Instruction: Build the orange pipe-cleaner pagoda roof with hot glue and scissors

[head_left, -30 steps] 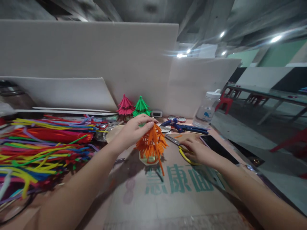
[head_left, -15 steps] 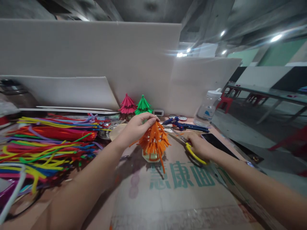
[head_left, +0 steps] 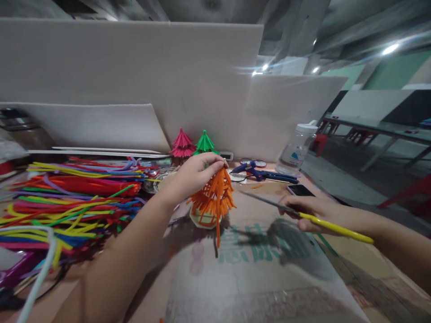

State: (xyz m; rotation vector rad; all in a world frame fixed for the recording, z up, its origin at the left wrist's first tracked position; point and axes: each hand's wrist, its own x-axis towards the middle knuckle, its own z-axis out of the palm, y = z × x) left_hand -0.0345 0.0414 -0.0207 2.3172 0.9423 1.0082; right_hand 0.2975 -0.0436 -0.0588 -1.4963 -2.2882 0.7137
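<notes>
My left hand (head_left: pixel 198 175) pinches the top of an orange tiered tree of pipe cleaners (head_left: pixel 215 195), which leans a little on its pale octagonal base (head_left: pixel 204 220). One long orange strand hangs down its front, past the base. At the right, my right hand (head_left: pixel 308 211) is closed around yellow-handled scissors (head_left: pixel 336 228), raised over the board with the blades pointing left toward the tree but apart from it. A pink tree (head_left: pixel 182 144) and a green tree (head_left: pixel 204 142) stand behind my left hand.
Bundles of coloured pipe cleaners (head_left: pixel 77 202) cover the left side. A blue glue gun (head_left: pixel 247 168), a clear bottle (head_left: pixel 296 150) and a phone (head_left: pixel 301 190) lie or stand at the back right. White panels (head_left: pixel 128 67) rise behind.
My right hand has lifted the scissors and moved right, turning their blades toward the tree. The orange tree is tilted more, its base shifted slightly left, with my left hand still at its top.
</notes>
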